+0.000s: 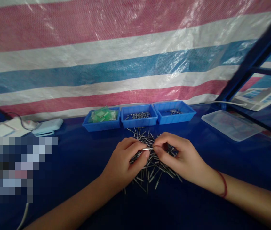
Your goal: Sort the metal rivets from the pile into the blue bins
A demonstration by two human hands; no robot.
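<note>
A slim silvery blind rivet (147, 149) is pinched between both hands, lying roughly level. My left hand (128, 158) grips one end between thumb and forefinger. At the other end, my right hand (179, 155) closes its thumb and fingertips on it. Beneath and around the hands spreads a loose pile of blind rivets (153, 167), partly hidden by the fingers. Behind the pile stand three blue bins: the middle bin (140, 122) and the right bin (177, 118) hold more rivets, and the left bin (101, 126) holds small green-tinted plastic bags (103, 114).
On the blue table (77, 166) a translucent plastic lid (231, 124) lies at the right, near a dark blue metal frame (243, 60). A light blue case (47, 127) rests at the left beside a pixelated patch. Striped plastic sheeting (116, 64) hangs behind the bins.
</note>
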